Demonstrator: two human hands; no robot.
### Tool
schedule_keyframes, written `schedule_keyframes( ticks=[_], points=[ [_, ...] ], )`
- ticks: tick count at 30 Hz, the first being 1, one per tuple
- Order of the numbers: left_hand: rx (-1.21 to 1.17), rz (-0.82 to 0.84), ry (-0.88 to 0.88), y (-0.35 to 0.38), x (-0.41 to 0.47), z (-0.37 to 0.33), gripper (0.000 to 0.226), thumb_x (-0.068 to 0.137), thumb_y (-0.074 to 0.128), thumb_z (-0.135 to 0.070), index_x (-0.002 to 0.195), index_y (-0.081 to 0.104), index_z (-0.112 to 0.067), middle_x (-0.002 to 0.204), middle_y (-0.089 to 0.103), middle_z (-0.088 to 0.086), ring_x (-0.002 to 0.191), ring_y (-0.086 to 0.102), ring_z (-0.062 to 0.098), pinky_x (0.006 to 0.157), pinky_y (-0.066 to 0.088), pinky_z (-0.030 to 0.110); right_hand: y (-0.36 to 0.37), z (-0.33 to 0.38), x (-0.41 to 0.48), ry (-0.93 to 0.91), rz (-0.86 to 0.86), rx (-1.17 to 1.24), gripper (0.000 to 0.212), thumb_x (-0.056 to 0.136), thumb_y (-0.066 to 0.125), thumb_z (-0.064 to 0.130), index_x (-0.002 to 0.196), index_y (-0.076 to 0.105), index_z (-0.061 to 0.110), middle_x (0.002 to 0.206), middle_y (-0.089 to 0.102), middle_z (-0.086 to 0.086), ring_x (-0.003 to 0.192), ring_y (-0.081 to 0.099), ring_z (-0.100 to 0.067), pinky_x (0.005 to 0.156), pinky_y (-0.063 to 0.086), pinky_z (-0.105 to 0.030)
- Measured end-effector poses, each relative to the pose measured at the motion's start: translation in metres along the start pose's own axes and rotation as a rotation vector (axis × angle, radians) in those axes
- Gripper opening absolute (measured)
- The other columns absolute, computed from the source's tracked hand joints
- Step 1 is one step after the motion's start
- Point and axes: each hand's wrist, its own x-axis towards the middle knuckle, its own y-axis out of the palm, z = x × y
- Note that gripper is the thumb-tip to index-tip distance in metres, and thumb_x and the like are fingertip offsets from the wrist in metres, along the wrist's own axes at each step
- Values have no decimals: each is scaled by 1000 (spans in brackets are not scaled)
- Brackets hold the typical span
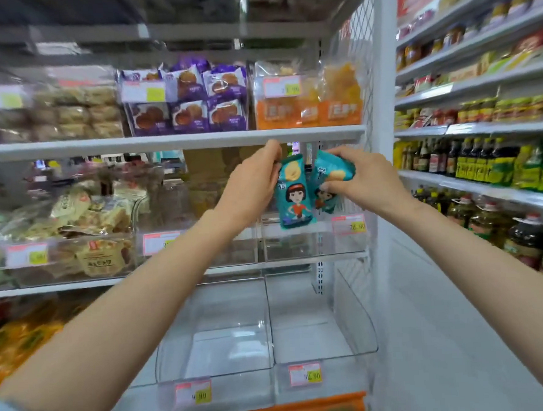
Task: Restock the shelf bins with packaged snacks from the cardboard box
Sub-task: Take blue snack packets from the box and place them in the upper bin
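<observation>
My left hand (250,187) pinches the top of a teal snack packet (293,194) printed with a cartoon girl; the packet hangs upright. Just right of it, my right hand (367,180) grips one or two more teal packets (332,176), tilted. Both hands are raised in front of the middle shelf, above a clear bin (349,245) at its right end. Below it, two clear bins (215,345) (322,329) on the lower shelf hold nothing. The cardboard box is not in view.
The upper shelf holds purple cake packs (190,99) and orange packs (308,101). Beige snack packs (89,216) fill the middle bins at left. A white mesh panel (365,40) ends the rack. At the right, shelves carry oil and sauce bottles (484,167).
</observation>
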Motion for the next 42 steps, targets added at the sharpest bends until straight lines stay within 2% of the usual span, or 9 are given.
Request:
schedule_keyframes(
  ticks=[11,18,22,26,30,34,37,40,42],
  points=[
    [153,325,-163,83,72,60,20,94,46,-16,110,40,-5,100,59,10,81,54,23,65,38,34,79,-72,85,100,243,-129,57,73,74,29,126,54,24,116,66,-6,102,60,-25,81,50,-35],
    [293,479,-183,132,105,106,25,96,44,-14,117,46,-2,115,58,21,102,58,36,74,42,36,116,-99,127,131,368,-146,50,78,71,22,125,55,17,118,63,-6,99,59,-22,82,48,-31],
    [410,664,-181,159,124,144,27,96,41,-7,120,51,-1,122,56,19,110,55,32,82,42,32,144,-110,155,124,457,-172,62,79,71,21,136,47,12,124,60,-12,98,60,-26,77,46,-30],
    [529,724,-110,184,147,183,20,95,40,-8,112,51,-9,106,59,12,79,53,23,65,41,29,176,-126,183,186,536,-182,57,81,71,23,131,50,9,99,63,-8,73,57,-17,66,51,-28],
    [600,794,-129,192,162,208,25,96,36,-7,114,53,-3,81,50,4,64,48,16,53,39,27,200,-132,202,260,677,-254,49,89,62,28,132,47,8,72,52,1,61,50,-9,51,40,-19],
    [726,903,-122,201,163,221,30,99,33,-10,123,50,-2,96,56,7,84,56,22,69,46,35,215,-135,213,311,774,-260,39,93,57,24,126,51,3,87,56,-1,69,53,-10,52,39,-17],
    [743,940,-62,207,164,224,20,95,42,-8,106,57,-2,69,43,-1,57,41,11,49,34,21,221,-137,215,316,808,-239,39,94,56,22,127,50,3,119,60,-10,90,58,-18,62,47,-17],
    [751,966,-63,208,164,224,15,94,45,-8,100,57,-4,69,44,0,56,42,11,52,39,21,220,-138,214,318,809,-194,40,93,58,22,128,50,3,126,58,-13,99,60,-22,75,51,-24],
    [737,974,-78,207,162,224,13,94,46,-9,100,57,-5,73,47,1,59,46,13,59,45,23,216,-138,214,317,812,-172,40,93,59,21,127,51,3,125,59,-13,91,60,-18,67,50,-19]
  ],
)
